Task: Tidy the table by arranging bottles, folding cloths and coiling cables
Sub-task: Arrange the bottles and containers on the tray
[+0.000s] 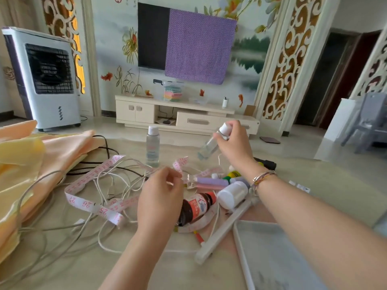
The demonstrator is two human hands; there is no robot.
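Your right hand (234, 143) grasps a clear bottle (209, 146) aloft; your left hand (161, 195) hovers, fingers loosely curled, over cables (109, 185).

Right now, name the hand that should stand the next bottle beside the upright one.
Right hand: it already grips a clear bottle aloft beside the upright bottle.

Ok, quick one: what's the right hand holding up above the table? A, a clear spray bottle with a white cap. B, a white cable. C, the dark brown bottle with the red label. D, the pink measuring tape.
A: the right hand grips a clear spray bottle near its white cap, tilted in the air, while the brown bottle, measuring tape and cables lie on the table.
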